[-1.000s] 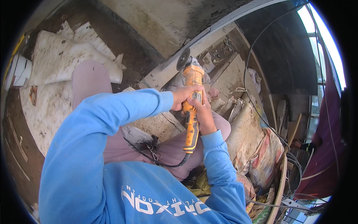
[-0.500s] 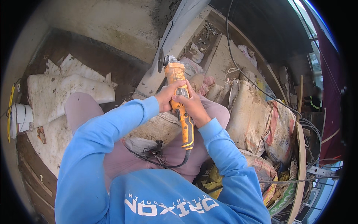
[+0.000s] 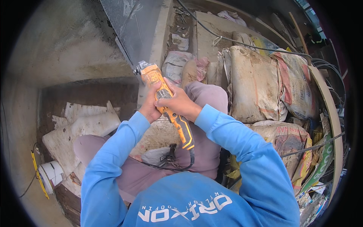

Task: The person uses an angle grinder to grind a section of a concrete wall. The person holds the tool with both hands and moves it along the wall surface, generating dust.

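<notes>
Both my hands are closed round the yellow body of an angle grinder [image 3: 152,77], held out in front of me. My left hand [image 3: 150,105] grips its left side. Wrapped over the right side is my right hand [image 3: 180,101], its thumb across the body. The grinder's head is up against the lower corner of a grey sheet panel [image 3: 132,30]; the disc shows only edge-on there, and I cannot tell whether it touches. A black cord runs from the handle's rear end across my lap.
Dirty filled sacks [image 3: 253,81] lie to the right, beside a long wooden board [image 3: 325,113]. Stained white sheets [image 3: 81,132] lie on the left, near a white bucket [image 3: 51,174] and a yellow strip [image 3: 39,176]. A black cable [image 3: 227,38] crosses the far side.
My view has shifted and turned. The grinder has tilted to the left, and its head has come to the grey panel's lower edge. Both hands keep their hold.
</notes>
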Action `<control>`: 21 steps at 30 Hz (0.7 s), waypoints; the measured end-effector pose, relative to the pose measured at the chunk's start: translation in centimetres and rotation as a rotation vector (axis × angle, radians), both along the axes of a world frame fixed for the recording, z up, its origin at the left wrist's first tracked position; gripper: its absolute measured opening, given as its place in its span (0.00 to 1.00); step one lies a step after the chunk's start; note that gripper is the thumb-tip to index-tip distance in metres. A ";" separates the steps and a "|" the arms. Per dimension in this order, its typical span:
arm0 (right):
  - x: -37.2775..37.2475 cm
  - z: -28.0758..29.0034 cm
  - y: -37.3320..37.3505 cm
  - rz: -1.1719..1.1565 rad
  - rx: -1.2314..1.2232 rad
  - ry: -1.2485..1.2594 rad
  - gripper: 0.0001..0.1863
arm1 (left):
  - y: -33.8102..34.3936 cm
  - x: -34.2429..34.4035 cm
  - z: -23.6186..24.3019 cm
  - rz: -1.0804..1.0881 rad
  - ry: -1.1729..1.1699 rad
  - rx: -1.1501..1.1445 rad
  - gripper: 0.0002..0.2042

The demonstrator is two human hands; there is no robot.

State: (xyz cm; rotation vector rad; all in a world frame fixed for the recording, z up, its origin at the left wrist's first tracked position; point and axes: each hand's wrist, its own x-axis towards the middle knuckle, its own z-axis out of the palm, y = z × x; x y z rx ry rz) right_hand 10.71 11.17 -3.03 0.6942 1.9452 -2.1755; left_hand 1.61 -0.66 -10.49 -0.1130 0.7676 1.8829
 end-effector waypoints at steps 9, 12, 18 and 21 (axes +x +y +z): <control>0.7 0.6 0.1 0.007 -0.038 0.041 0.61 | 0.1 0.4 1.4 0.007 0.072 -0.051 0.25; 0.8 0.5 0.2 -0.003 -0.007 0.106 0.61 | 0.3 0.5 2.3 0.023 0.104 -0.053 0.26; -0.4 1.6 0.4 0.004 0.096 0.242 0.61 | 0.5 -1.3 4.1 0.028 0.203 0.015 0.27; -1.5 3.0 0.1 0.002 0.158 0.259 0.62 | 0.3 -2.2 5.1 0.076 0.234 0.040 0.26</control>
